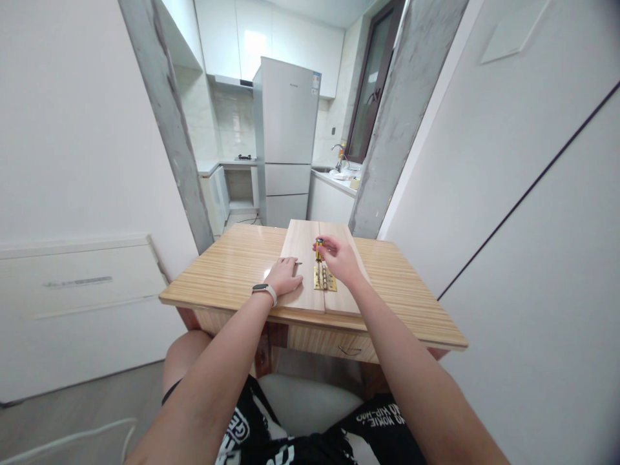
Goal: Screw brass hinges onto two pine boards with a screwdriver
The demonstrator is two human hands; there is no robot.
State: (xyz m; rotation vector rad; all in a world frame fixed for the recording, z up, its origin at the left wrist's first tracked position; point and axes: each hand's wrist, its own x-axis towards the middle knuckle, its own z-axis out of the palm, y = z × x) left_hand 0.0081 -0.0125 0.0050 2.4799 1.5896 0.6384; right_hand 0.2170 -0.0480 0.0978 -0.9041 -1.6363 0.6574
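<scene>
My right hand grips a screwdriver by its yellow and black handle. The shaft points down at a brass hinge that lies unfolded across the seam of two pale wooden boards. Whether the tip sits in a screw is too small to tell. My left hand rests flat on the left board, fingers stretched out, to the left of the hinge. By its fingertips lies a small thin metal piece, perhaps a screw. A watch with a light band is on the left wrist.
The boards lie on a wood-grain table with a drawer handle at its front. Grey door jambs and white walls stand close on both sides. Behind the table are a silver fridge and a sink counter.
</scene>
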